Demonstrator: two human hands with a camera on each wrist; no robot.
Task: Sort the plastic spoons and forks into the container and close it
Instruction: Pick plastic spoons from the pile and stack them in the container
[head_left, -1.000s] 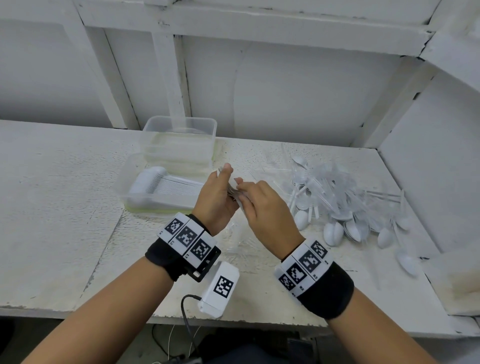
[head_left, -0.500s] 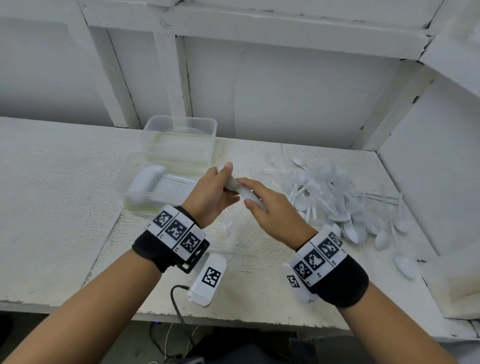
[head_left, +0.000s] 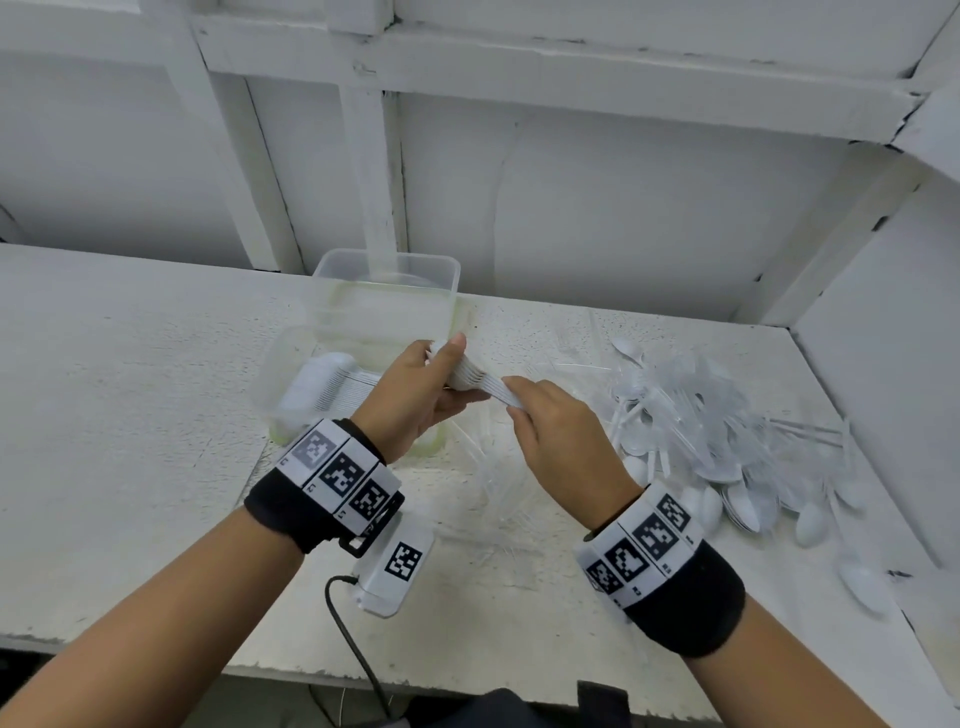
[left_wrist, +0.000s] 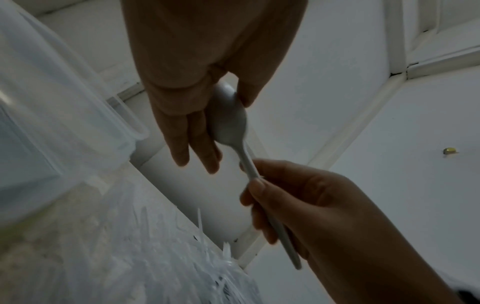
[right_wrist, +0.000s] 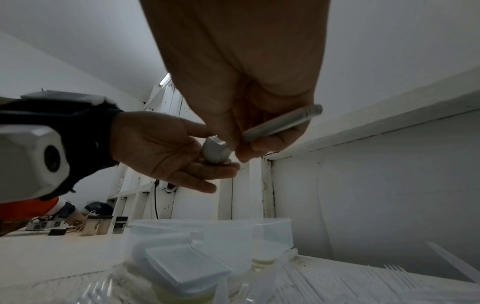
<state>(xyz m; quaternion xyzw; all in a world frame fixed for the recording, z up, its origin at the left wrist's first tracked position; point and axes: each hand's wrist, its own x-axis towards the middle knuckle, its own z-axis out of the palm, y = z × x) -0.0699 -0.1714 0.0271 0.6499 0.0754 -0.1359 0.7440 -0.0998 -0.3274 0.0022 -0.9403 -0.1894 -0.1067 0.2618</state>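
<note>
A nested stack of white plastic spoons (head_left: 475, 378) hangs in the air between both hands, just right of the clear container (head_left: 291, 379). My left hand (head_left: 434, 387) holds the bowl end between thumb and fingers (left_wrist: 200, 148). My right hand (head_left: 535, 410) grips the handles (right_wrist: 279, 124). Inside the container lies a row of stacked white spoons (head_left: 332, 387). A second clear tub (head_left: 387, 291) stands behind it. A loose pile of white spoons and forks (head_left: 727, 436) covers the table at the right.
The white table (head_left: 130, 415) runs left, with a wall and frame posts close behind. Clear plastic forks (head_left: 498, 499) lie on the table under my hands. A white side wall (head_left: 883, 389) bounds the right. A cable (head_left: 358, 654) hangs from the left wrist device.
My hands have drawn apart along the spoon stack: the left now holds the bowl end, and the right has slid down to the handles. The stack now lies stretched out between them.
</note>
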